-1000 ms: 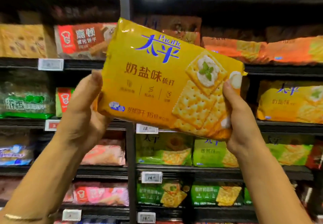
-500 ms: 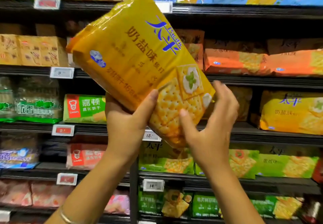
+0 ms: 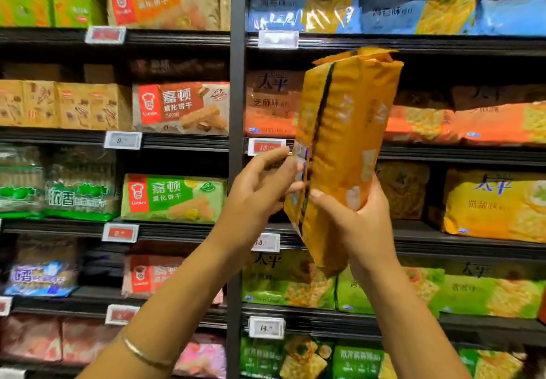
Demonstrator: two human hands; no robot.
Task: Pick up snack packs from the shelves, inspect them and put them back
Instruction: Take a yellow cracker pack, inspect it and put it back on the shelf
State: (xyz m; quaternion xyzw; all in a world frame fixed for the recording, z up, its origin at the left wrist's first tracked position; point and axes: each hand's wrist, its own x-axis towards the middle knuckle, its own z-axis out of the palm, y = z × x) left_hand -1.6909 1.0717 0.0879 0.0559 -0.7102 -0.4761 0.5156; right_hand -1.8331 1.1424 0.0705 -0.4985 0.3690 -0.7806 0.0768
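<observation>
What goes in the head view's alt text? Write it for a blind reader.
Two hands hold a yellow cracker pack upright, back seam facing the camera: the right hand grips its lower end, the left hand touches its left edge. Behind stand store shelves stocked with biscuit packs and price tags.

Dark shelves bearing blurry snack packs.
</observation>
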